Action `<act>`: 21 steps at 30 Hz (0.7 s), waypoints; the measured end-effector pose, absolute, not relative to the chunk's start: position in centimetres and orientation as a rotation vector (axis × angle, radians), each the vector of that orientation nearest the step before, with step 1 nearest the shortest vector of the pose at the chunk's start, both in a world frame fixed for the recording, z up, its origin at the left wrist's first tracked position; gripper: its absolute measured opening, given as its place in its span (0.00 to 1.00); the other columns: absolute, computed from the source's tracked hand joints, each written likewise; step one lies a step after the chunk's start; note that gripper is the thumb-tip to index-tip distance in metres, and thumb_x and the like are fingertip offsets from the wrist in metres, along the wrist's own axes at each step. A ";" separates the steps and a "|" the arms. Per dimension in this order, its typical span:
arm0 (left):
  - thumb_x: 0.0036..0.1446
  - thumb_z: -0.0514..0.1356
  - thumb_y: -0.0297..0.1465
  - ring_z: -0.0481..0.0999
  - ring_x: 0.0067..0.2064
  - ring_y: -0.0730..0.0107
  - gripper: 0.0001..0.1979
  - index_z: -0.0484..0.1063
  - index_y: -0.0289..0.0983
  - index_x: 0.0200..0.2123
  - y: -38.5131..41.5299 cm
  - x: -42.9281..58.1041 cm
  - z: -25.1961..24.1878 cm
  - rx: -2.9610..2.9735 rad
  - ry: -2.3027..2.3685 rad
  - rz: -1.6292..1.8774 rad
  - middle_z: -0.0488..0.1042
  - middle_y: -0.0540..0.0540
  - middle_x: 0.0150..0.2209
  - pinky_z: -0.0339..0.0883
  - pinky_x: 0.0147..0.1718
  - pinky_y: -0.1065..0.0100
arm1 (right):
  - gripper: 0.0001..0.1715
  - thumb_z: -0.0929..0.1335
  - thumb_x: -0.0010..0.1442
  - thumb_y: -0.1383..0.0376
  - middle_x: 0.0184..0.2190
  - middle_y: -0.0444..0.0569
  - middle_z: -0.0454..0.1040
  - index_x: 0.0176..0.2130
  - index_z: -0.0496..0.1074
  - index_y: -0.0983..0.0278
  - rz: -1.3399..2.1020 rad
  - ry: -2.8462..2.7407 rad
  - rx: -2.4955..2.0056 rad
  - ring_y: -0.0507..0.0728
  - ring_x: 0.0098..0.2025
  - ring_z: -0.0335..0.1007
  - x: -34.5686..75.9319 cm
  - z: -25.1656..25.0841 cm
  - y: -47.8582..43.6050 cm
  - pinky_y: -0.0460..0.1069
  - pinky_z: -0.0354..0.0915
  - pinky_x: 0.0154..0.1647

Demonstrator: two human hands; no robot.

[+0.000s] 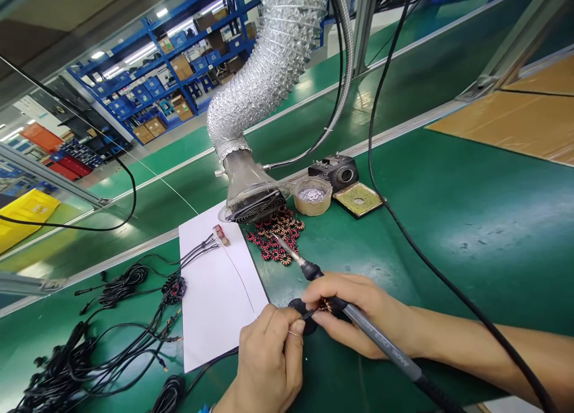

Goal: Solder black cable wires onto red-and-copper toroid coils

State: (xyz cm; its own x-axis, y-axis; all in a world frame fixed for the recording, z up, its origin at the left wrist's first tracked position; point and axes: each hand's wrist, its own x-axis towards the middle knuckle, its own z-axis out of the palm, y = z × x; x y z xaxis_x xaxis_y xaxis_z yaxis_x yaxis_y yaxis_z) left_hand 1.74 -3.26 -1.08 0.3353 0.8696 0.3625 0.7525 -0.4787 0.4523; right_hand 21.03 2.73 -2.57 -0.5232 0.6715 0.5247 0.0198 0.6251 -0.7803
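Observation:
My left hand [271, 353] is closed in a pinch on the end of a thin black cable [308, 315]. A fine silvery wire [242, 277] runs from the white paper to these fingers. In my right hand [365, 317] lies a soldering iron [381, 340], its tip pointing up and left toward a pile of small red-and-black ring coils [282, 239]. The same hand's fingertips also hold a small copper-wound coil [326, 306], close against the cable end; whether they are joined I cannot tell. Behind the fingers sits a dark round object [296, 306], partly hidden.
A fume extractor nozzle [255, 192] hangs over the coils. Beside it stand a tub of silvery shavings [313, 196], a yellow sponge tray [359, 199] and a black iron stand [336, 171]. Black cables [76, 359] heap at left, near white paper [215, 323]. A black cord [430, 263] crosses the right.

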 end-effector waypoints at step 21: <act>0.61 0.53 0.30 0.72 0.26 0.71 0.07 0.70 0.36 0.36 -3.7 1.9 -2.1 2.481 1.449 0.771 0.74 0.48 0.27 0.64 0.24 0.71 | 0.21 0.68 0.56 0.75 0.35 0.48 0.79 0.49 0.70 0.59 0.458 -2.094 -0.410 0.56 0.37 0.77 22.3 -5.2 2.4 0.46 0.73 0.40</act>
State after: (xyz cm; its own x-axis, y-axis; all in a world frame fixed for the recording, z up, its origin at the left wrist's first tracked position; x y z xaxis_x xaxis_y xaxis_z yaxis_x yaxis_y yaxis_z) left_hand 1.91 -3.71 -2.13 0.3952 0.8499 0.3485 0.7636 -0.5148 0.3896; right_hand 22.34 2.38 -5.21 -0.5190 0.4554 0.7234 0.1118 0.8751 -0.4708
